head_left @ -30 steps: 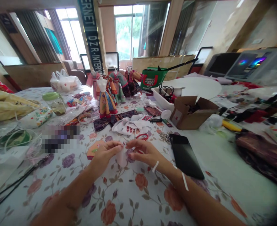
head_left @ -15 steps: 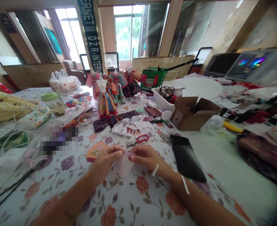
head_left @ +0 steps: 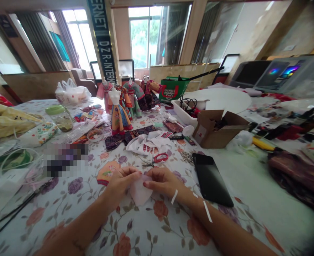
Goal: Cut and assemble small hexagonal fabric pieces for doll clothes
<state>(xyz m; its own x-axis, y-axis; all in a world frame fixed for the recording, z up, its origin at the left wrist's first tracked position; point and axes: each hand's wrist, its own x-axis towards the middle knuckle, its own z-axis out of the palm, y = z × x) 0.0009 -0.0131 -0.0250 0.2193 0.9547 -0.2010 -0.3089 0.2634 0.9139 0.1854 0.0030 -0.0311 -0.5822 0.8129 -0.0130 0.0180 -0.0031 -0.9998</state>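
Observation:
A small piece of pale pink, thin fabric hangs between my two hands, low over the flowered tablecloth. My left hand pinches its upper left edge between thumb and fingers. On the other side, my right hand grips the fabric near its top, thumb bent toward the left fingertips. White strips of tape cling to my right wrist and forearm. Left of my left hand lies an orange embroidered fabric piece. Red-handled scissors rest just beyond my fingers, beside a white cloth with red marks.
A black tablet or phone lies right of my right hand. Behind it stand an open cardboard box and a white bin. Miniature dress forms in robes stand at the back. A green-lidded jar is at left.
The pink fabric has spread out a little and more of it shows below my fingers. My right thumb has shifted slightly left and down along it.

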